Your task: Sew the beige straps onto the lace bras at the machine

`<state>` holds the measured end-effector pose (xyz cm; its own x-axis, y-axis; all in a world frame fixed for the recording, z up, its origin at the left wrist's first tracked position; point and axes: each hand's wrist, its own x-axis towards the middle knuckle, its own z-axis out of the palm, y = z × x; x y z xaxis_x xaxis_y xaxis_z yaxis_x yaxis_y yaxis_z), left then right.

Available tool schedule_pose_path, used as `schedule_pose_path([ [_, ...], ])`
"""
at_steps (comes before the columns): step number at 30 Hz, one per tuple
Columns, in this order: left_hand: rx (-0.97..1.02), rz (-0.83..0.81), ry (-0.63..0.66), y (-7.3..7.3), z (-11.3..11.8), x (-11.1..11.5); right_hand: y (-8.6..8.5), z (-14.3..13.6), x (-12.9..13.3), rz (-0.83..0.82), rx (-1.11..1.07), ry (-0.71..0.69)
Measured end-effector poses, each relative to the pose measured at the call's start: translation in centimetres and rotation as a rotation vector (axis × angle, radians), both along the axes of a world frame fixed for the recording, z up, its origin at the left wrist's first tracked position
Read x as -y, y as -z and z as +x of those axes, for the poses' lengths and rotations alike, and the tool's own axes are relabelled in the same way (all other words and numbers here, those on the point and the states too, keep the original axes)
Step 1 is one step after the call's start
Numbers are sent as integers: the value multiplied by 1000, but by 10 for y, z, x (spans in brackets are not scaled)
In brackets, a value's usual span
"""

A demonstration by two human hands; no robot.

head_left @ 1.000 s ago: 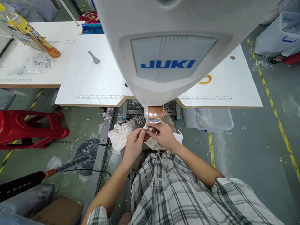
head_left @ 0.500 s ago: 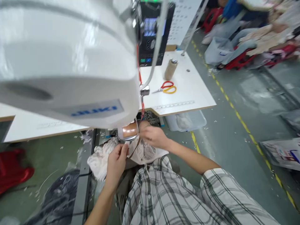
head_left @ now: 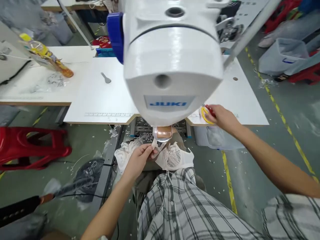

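Note:
My left hand (head_left: 141, 156) pinches a strip of pale fabric just below the head of the white sewing machine (head_left: 172, 56). A white lace bra (head_left: 176, 157) lies across my lap, under the machine's copper-coloured end (head_left: 163, 132). More bunched white lace (head_left: 128, 151) hangs to the left of it. Out on the right part of the tabletop, my right hand (head_left: 221, 116) has its fingers around the red handle of the scissors (head_left: 207, 114), whose yellow handle sticks out to the left. The scissor blades are mostly hidden behind the machine.
The white table (head_left: 100, 96) spans both sides of the machine. On its left are a drink bottle (head_left: 47, 55), a small grey tool (head_left: 106, 78) and a plastic bag (head_left: 53, 81). A red stool (head_left: 32, 146) stands left; a clear bin (head_left: 215, 137) sits under the right edge.
My right hand has left the fabric and moved right to the scissors, taking hold of them. My left hand still holds the fabric. The view has swung left.

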<state>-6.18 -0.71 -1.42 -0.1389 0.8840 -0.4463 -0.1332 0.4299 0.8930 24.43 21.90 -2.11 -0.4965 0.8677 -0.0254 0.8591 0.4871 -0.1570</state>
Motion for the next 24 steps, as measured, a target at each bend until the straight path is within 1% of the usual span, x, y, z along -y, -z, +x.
schedule_pose_path([
  [2,132,-29,-80,1,-3,1,4,2,54,-23,-216,2],
  [3,187,-44,-112,1,-3,0,5,1,81,-48,-311,-33],
  [5,257,-63,-149,2,-2,-1,5,-9,129,-159,-416,-148],
  [7,269,-69,-155,2,1,-2,6,-26,163,-207,-451,-241],
  [8,262,-69,-148,2,3,-2,8,-35,174,-206,-461,-271],
  [9,253,-66,-140,2,5,-3,10,-44,180,-194,-467,-290],
  [11,235,-56,-118,2,8,-2,15,-61,184,-161,-486,-314],
  [13,199,-37,-83,2,10,0,21,-73,180,-141,-509,-334],
  [15,109,-10,-35,3,11,2,25,-81,176,-133,-526,-351],
  [18,-49,20,20,3,10,5,27,-83,171,-154,-526,-397],
  [20,-103,18,47,2,9,6,27,-80,171,-214,-527,-409],
  [22,-133,7,78,0,7,6,28,-74,172,-285,-553,-367],
  [24,-161,9,100,0,5,5,30,-68,176,-320,-608,-285],
])
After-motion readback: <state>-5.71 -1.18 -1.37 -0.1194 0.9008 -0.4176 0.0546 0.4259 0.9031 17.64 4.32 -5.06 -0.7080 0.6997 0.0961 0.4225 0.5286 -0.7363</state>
